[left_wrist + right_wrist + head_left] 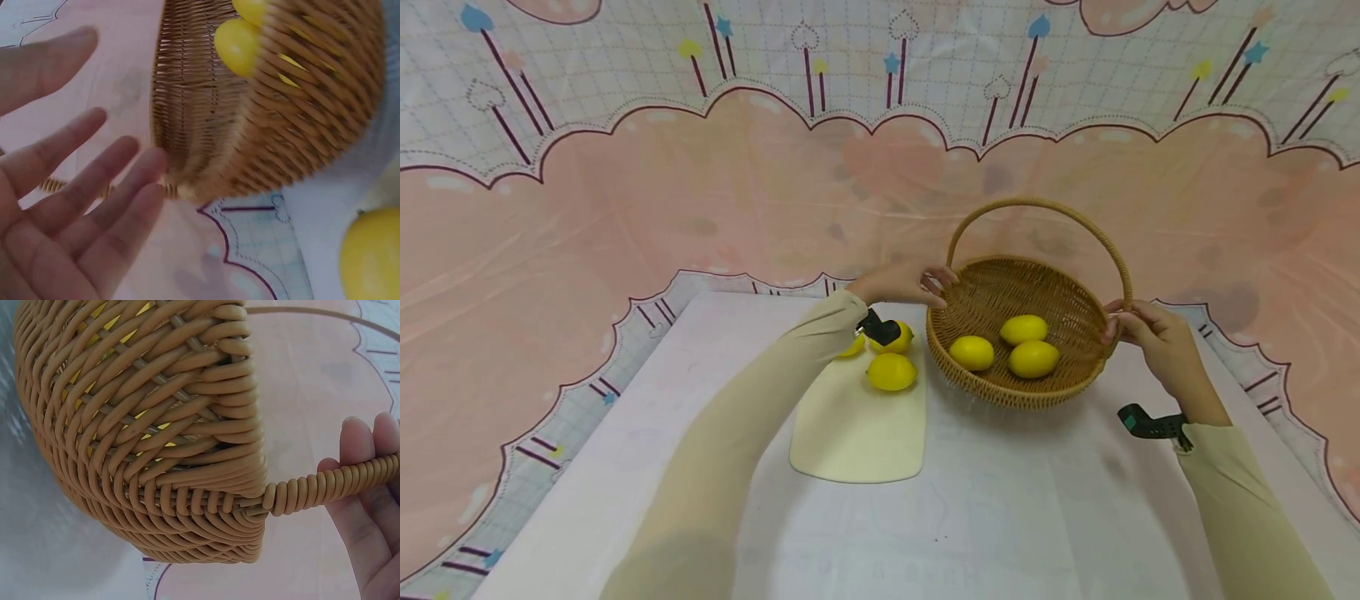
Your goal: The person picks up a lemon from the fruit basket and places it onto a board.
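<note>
A woven wicker basket (1015,396) with a tall hoop handle (1037,202) leans toward me, three yellow lemons (1033,359) lying inside it. At its left rim is my left hand (895,283), fingers spread and loosely bent; in the left wrist view the fingertips (153,165) come up to the rim, and contact is hard to tell. My right hand (1161,337) grips the lower right end of the handle, fingers around the wrapped cane in the right wrist view. Below my left wrist, more lemons (892,372) lie on a cream board (857,442), one partly hidden by the sleeve.
The white table (1000,517) carries the board left of the basket. A pink patterned cloth (760,200) hangs behind the table and along its sides. Each wrist wears a small black camera (1150,422).
</note>
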Demonstrator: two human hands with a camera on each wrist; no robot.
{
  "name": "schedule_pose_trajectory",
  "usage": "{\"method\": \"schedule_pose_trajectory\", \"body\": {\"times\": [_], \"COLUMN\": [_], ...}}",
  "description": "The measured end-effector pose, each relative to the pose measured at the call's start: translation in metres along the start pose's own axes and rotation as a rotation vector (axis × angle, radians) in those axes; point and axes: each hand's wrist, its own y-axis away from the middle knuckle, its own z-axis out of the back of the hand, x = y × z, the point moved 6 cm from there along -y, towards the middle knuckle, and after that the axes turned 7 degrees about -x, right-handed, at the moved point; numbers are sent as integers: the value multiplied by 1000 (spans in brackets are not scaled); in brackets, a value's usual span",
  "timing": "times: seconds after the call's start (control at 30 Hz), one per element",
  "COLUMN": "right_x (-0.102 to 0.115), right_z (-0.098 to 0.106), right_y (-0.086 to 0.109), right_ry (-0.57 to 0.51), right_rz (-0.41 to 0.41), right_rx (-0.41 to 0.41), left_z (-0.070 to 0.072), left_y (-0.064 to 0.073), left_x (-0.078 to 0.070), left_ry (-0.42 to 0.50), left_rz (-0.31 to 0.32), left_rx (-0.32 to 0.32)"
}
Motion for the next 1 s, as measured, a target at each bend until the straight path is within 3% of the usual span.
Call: {"method": "schedule_pose_trajectory", "body": {"times": [0.1, 0.27, 0.5, 0.77, 1.0], "right_x": [0, 0, -4, -4, -3], "right_z": [1, 2, 1, 0, 0], "right_y": [1, 1, 1, 3, 3], "right_ry": [19, 23, 14, -23, -22], "right_rz": [-2, 1, -8, -16, -22], "right_rx": [2, 1, -5, -5, -15], "left_z": [-9, -24, -49, -78, -86], "left_y": [-14, -36, -54, -70, -75], "left_x": [-8, -20, -29, -20, -14], "left_ry": [-5, -101, -230, -237, -244], "left_rz": [3, 9, 30, 67, 91], "left_rx": [75, 167, 262, 326, 338]}}
